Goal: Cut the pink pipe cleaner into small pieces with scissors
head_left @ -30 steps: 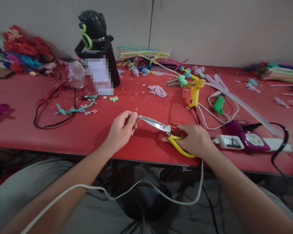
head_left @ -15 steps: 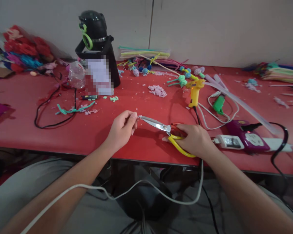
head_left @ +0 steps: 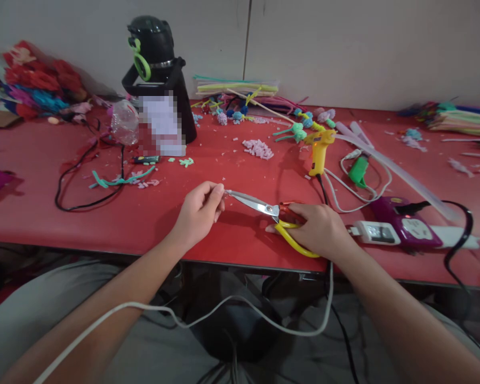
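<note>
My right hand (head_left: 320, 226) grips a pair of scissors (head_left: 256, 204) by its handles, one yellow and one red. The blades are together and point left, their tips beside the fingertips of my left hand (head_left: 200, 213). Thumb and fingers of that left hand are pinched together; whatever small thing may be between them is too hidden to name. Beyond the hands lies a heap of short pale pink pieces (head_left: 258, 149). A yellow glue gun (head_left: 318, 152) stands past my right hand, with a long clear glue stick (head_left: 400, 170) at its back.
A black flask (head_left: 160, 80) stands at the back left, near a clear plastic cup (head_left: 125, 125). Bundles of pipe cleaners (head_left: 236, 88) lie along the wall. A purple power strip (head_left: 408, 226) with plugs sits at right. A white cable (head_left: 228, 298) hangs across my lap.
</note>
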Demonstrator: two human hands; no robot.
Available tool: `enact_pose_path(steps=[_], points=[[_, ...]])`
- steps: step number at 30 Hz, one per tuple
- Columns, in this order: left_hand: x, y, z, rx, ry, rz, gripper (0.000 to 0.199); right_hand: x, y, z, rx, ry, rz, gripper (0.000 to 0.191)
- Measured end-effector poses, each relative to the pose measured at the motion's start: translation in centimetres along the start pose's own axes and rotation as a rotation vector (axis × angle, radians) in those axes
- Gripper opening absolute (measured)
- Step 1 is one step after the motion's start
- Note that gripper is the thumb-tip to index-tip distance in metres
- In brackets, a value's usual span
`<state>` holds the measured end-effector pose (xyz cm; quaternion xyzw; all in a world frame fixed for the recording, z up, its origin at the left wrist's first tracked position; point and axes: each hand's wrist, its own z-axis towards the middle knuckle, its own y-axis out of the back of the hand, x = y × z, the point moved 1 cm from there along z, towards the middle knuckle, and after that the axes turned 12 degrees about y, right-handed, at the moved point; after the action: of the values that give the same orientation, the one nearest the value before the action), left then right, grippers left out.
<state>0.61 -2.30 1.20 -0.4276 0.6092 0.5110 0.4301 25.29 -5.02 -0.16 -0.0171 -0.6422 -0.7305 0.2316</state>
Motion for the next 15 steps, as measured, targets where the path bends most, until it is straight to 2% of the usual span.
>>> enact_pose_path(steps=[9, 15], points=[[0.30, -0.03, 0.14, 0.002, -0.004, -0.025, 0.028, -0.37, -0.14, 0.00, 0.007, -0.055, 0.006, 0.070], [0.21, -0.06, 0.10, 0.001, 0.004, -0.048, 0.026, -0.19, 0.21, -0.21, 0.010, -0.023, 0.054, 0.070]])
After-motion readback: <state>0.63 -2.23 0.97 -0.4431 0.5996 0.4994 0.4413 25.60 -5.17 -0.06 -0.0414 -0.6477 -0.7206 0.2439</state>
